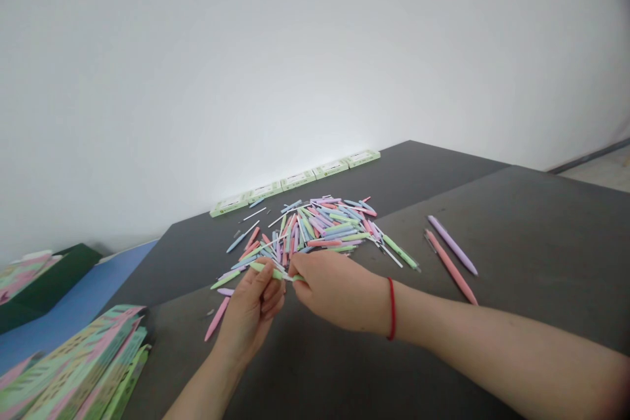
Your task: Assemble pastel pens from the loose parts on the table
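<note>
My left hand (253,307) is closed around a light green pen (268,270), holding its barrel near the front of a heap. My right hand (331,290), with a red string on the wrist, pinches the other end of the same green pen. Both hands meet just in front of a pile of pastel pen parts (315,228) in pink, green, blue and purple, mixed with thin white refills, on a dark grey table (516,243).
Two finished pens, one purple (451,245) and one pink (450,267), lie to the right. A row of pale green boxes (295,180) lines the wall. Stacked pastel card packs (79,371) sit at lower left, with a dark green box (44,282) beyond.
</note>
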{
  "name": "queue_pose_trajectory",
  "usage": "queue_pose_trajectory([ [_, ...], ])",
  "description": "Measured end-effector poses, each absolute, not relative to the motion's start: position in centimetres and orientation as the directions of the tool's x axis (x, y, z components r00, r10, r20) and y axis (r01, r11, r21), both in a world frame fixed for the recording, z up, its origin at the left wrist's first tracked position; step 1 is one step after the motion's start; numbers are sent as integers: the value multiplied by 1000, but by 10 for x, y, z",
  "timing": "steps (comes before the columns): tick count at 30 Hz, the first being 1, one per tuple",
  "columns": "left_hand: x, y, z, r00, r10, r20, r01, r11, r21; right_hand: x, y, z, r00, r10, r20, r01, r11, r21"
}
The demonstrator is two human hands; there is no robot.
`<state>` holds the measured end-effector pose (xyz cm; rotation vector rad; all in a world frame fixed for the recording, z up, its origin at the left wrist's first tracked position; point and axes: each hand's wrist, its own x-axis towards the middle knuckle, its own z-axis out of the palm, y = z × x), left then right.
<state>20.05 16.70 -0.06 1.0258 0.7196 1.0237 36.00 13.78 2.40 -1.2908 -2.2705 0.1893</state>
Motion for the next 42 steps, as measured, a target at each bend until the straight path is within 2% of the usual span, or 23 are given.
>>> queue_pose_trajectory([
  [3, 201, 167, -1, 348, 938, -8, -321, 127, 938, 359, 139, 26, -381, 850, 364, 732, 518, -443],
  [5, 200, 166, -1, 333, 943, 7, -318, 105, 942, 360, 141, 24, -350, 869, 349, 663, 493, -564],
  [8, 198, 166, -2, 336, 941, 33, -315, 79, 946, 361, 147, 16, -365, 890, 275, 419, 421, -805],
  [10, 197, 167, -3, 349, 936, 48, -316, 70, 946, 362, 151, 10, -423, 889, 177, 222, 291, -930],
  [13, 195, 169, -4, 359, 933, 39, -313, 80, 946, 361, 155, 5, -485, 872, 60, 59, 101, -993],
  [17, 195, 171, -4, 319, 948, 5, -284, 90, 955, 359, 155, 5, -477, 878, 18, 106, 77, -991],
  [21, 199, 169, -4, 257, 967, -2, -287, 78, 955, 356, 150, 6, -434, 895, 102, 266, 236, -935],
  [24, 202, 168, -4, 225, 973, -55, -322, 127, 938, 352, 143, 8, -349, 905, 243, 576, 412, -706],
  [26, 202, 168, -4, 234, 966, -110, -360, 191, 913, 350, 138, 13, -320, 900, 295, 727, 433, -533],
  [28, 201, 170, -3, 255, 954, -160, -407, 256, 877, 349, 134, 20, -321, 900, 293, 756, 430, -494],
  [32, 196, 175, 2, 305, 913, -270, -477, 392, 786, 354, 135, 37, -418, 884, 212, 510, 421, -751],
  [36, 193, 177, 8, 290, 903, -316, -525, 427, 737, 361, 143, 47, -576, 813, 88, 175, 228, -958],
  [39, 194, 177, 12, 267, 908, -324, -547, 420, 724, 360, 148, 45, -666, 735, 123, -189, -7, -982],
  [42, 195, 177, 13, 279, 920, -275, -580, 390, 715, 354, 152, 35, -639, 747, 184, -342, -62, -938],
])
